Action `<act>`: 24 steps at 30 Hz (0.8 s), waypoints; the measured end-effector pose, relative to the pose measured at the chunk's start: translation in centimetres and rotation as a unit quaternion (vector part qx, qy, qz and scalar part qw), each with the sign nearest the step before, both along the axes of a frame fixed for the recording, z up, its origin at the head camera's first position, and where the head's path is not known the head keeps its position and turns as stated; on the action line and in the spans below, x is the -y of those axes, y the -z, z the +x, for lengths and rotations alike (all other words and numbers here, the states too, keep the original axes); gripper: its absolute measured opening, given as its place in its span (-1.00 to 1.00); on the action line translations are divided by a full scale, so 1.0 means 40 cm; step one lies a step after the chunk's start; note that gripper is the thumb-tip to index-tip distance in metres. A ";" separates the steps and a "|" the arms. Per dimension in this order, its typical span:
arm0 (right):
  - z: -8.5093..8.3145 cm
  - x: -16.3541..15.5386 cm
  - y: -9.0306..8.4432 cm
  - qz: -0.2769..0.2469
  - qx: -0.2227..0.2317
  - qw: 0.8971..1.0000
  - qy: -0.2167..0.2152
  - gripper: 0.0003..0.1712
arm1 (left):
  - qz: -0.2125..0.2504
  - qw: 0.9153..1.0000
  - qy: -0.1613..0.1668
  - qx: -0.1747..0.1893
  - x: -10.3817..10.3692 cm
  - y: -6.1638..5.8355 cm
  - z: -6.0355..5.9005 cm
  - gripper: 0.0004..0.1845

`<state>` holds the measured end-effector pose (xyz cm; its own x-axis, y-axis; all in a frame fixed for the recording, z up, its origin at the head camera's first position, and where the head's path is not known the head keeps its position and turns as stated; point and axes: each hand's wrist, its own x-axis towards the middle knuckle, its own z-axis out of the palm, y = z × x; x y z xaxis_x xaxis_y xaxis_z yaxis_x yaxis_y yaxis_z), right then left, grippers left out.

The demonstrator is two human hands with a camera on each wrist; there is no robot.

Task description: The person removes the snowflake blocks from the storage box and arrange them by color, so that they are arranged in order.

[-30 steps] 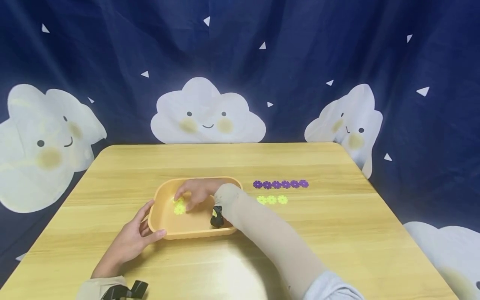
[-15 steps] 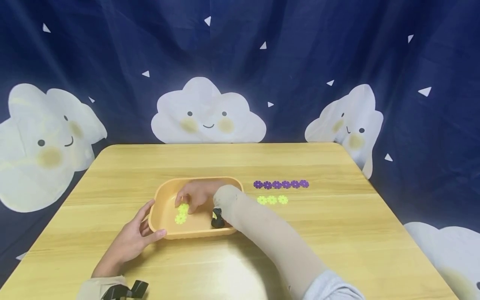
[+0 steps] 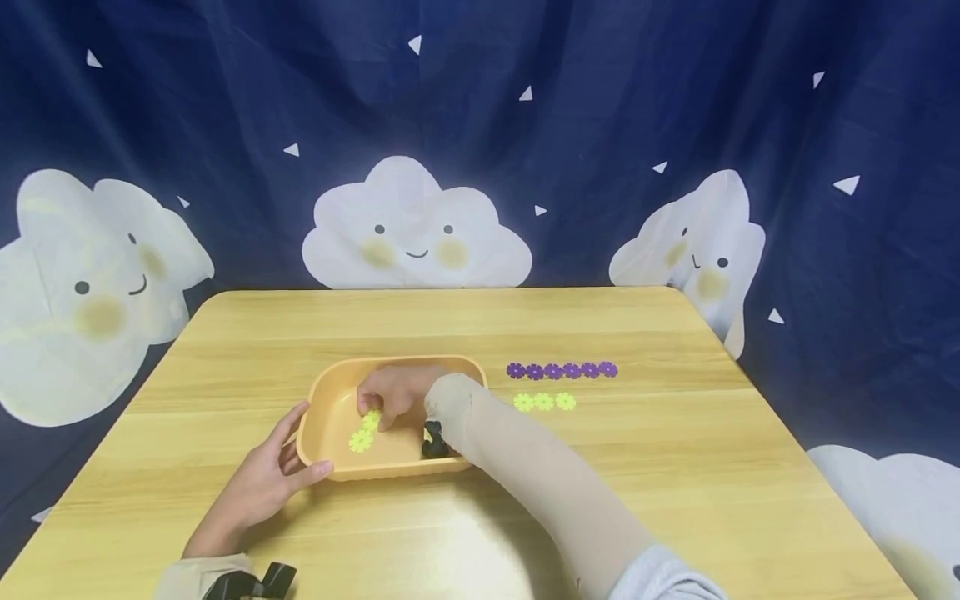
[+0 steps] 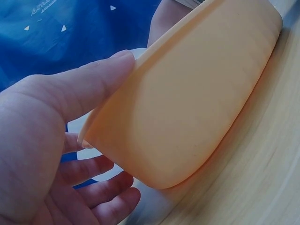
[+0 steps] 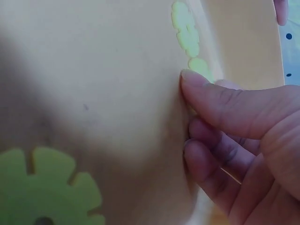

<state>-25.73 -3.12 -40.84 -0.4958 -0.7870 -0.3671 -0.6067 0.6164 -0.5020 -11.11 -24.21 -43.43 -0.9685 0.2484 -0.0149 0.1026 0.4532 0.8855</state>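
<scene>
An orange plastic tray point(image 3: 322, 398) sits on the wooden table. My left hand point(image 3: 294, 457) grips its near left corner, the thumb point(image 4: 96, 77) pressing the tray wall point(image 4: 187, 93) and the fingers curled beside it. My right hand point(image 3: 377, 410) reaches down into the tray. Its thumb point(image 5: 220, 101) and curled fingertips pinch a yellow-green flower piece point(image 3: 371, 420) against the tray floor. A second yellow-green piece point(image 3: 360, 442) lies just in front of it, and another piece point(image 5: 51, 185) shows close up in the right wrist view.
Right of the tray, a row of several purple flower pieces point(image 3: 561, 370) lies on the table point(image 3: 675, 467), with three yellow-green ones point(image 3: 543, 402) in front. A black wrist strap point(image 3: 433, 439) hangs over the tray. A dark blue cloud-print curtain hangs behind.
My right hand has drawn a little nearer inside the tray, and the two yellow-green pieces slid slightly right and nearer with it. The left hand has stayed put.
</scene>
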 end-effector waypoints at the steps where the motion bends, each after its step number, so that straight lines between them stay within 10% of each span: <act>1: 0.001 -0.001 -0.001 -0.001 -0.003 1.000 -0.001 -0.67 | -0.002 1.000 0.000 0.002 0.000 0.000 -0.001 0.09; 11: -0.002 -0.024 -0.021 -0.039 0.086 0.994 0.050 -0.72 | -0.016 1.000 -0.006 0.009 0.000 -0.006 -0.004 0.10; 24: -0.003 -0.056 -0.089 -0.030 0.068 0.996 0.056 -0.55 | -0.009 1.000 0.000 -0.001 0.002 0.001 -0.002 0.08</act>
